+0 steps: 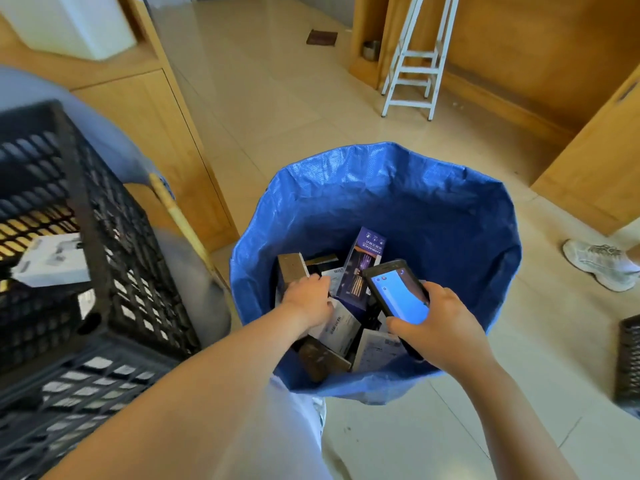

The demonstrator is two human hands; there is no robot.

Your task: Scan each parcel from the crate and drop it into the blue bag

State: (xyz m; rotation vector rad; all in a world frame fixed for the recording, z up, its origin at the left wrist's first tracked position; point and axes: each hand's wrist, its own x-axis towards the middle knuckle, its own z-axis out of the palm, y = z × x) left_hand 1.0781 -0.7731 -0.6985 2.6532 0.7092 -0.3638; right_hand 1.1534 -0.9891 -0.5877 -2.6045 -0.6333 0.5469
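Far left: black crate (104, 258), stacked on a second crate. One white parcel (52, 259) is seen lying inside it; more may sit lower down, but the mesh wall hides the bottom.

Centre: blue bag (381, 188), mouth held wide, standing on the tiled floor just beside the crate. Several boxes are piled in its base, among them a dark purple box (362, 268) standing on end and a white labelled box (341, 327) lying under the wrist.

Left hand (308, 297) is lowered into the bag, back of the hand up, fingers curled downward over the pile. Whether a parcel is still pinched or was let go cannot be told; the fingertips are hidden.

Right of centre: scanner handset (398, 292), screen lit blue, is gripped by the right hand (436, 323) over the bag's near right rim, thumb along one edge and fingers wrapped round the other.

Step judged in hand: the drop. It is done well if the parcel is released low, flat onto the pile, so the upright box is not knocked. The handset should be kept clear of the opening. The white parcel in the crate is judged to be next.

Far right: a white shoe (599, 263) on the floor, and a ladder (415, 64) further back.
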